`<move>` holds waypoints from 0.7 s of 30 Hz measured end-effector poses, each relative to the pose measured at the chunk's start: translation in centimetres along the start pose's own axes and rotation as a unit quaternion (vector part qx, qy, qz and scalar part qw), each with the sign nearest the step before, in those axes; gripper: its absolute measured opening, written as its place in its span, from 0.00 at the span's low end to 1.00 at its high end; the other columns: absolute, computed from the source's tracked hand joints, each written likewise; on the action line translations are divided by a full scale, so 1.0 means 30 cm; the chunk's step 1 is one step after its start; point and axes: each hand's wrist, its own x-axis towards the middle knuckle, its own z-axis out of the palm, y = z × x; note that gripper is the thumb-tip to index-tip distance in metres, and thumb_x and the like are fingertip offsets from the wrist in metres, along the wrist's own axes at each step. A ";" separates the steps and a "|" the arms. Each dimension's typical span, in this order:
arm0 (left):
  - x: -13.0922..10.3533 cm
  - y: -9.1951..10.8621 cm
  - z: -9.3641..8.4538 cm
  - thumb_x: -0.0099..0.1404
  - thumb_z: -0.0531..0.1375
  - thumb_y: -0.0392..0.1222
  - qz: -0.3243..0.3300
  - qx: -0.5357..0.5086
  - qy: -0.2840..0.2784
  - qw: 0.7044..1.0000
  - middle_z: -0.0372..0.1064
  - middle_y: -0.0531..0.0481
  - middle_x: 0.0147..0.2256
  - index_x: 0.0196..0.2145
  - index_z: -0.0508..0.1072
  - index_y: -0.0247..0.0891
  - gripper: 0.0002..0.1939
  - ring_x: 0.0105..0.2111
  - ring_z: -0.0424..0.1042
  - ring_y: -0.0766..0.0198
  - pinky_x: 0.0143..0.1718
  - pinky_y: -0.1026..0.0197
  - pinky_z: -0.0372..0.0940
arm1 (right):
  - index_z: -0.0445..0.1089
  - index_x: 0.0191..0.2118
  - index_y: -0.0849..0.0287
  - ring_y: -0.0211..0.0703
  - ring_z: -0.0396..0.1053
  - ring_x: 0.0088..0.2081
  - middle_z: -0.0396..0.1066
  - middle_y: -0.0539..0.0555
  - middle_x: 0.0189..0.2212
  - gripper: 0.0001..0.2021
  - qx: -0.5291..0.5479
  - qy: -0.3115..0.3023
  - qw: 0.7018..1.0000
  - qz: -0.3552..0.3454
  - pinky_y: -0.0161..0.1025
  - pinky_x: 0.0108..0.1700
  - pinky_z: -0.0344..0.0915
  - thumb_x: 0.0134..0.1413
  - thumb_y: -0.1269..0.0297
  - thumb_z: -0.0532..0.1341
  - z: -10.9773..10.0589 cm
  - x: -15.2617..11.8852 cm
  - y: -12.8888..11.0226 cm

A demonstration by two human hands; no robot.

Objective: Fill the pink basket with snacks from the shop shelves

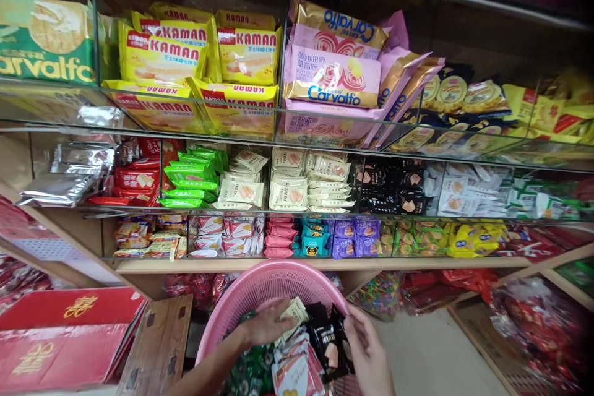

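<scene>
A pink plastic basket [232, 303] stands low in front of the shelves with wrapped snacks inside. My left hand [269, 325] reaches into it, its fingers closed around a cream snack packet [297, 309]. At the basket's right side, my right hand [369, 343] has its fingers curled against black snack packets [327, 340]; the fingertips are partly hidden. White-and-red snack packets [297, 368] lie between my hands, in front of the black ones. Dark green wrapped pieces [250, 356] fill the basket's left part, partly covered by my left forearm.
Shelves with clear dividers hold yellow wafer packs [167, 59], pink cookie bags [331, 74], and rows of small packets, including cream ones [288, 189] and black ones [390, 189]. A red box [69, 340] and a wooden stool [155, 346] stand left; bagged red sweets [538, 328] lie right.
</scene>
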 end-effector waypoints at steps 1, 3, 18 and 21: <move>-0.004 0.003 -0.002 0.62 0.49 0.61 -0.004 -0.013 -0.004 1.000 0.51 0.45 0.62 0.63 0.52 0.39 0.36 0.62 0.49 0.55 0.62 0.52 0.47 | 0.67 0.45 0.57 0.49 0.69 0.45 0.69 0.59 0.45 0.21 -0.008 -0.001 1.000 -0.012 0.45 0.47 0.68 0.50 0.48 0.57 -0.005 0.014 -0.012; -0.011 0.013 -0.009 0.62 0.50 0.60 -0.009 -0.040 -0.003 0.999 0.47 0.45 0.63 0.62 0.52 0.39 0.36 0.63 0.48 0.57 0.63 0.54 0.46 | 0.67 0.45 0.57 0.49 0.69 0.45 0.67 0.59 0.47 0.19 -0.035 -0.002 0.998 -0.053 0.45 0.47 0.68 0.52 0.50 0.57 -0.023 0.056 -0.056; -0.085 0.094 -0.074 0.64 0.48 0.56 0.012 -0.008 0.075 0.997 0.50 0.46 0.63 0.63 0.49 0.42 0.33 0.62 0.50 0.57 0.63 0.53 0.44 | 0.49 0.61 0.50 0.50 0.55 0.58 0.56 0.56 0.57 0.28 -0.345 -0.095 0.784 -0.507 0.52 0.59 0.56 0.56 0.59 0.56 -0.037 0.449 -0.774; -0.125 0.122 -0.076 0.64 0.46 0.59 0.050 -0.038 0.118 0.991 0.55 0.44 0.61 0.62 0.52 0.41 0.34 0.62 0.51 0.54 0.62 0.50 0.46 | 0.44 0.63 0.49 0.52 0.53 0.59 0.54 0.57 0.59 0.33 -0.396 -0.135 0.749 -0.514 0.54 0.59 0.55 0.54 0.59 0.58 -0.012 0.505 -0.835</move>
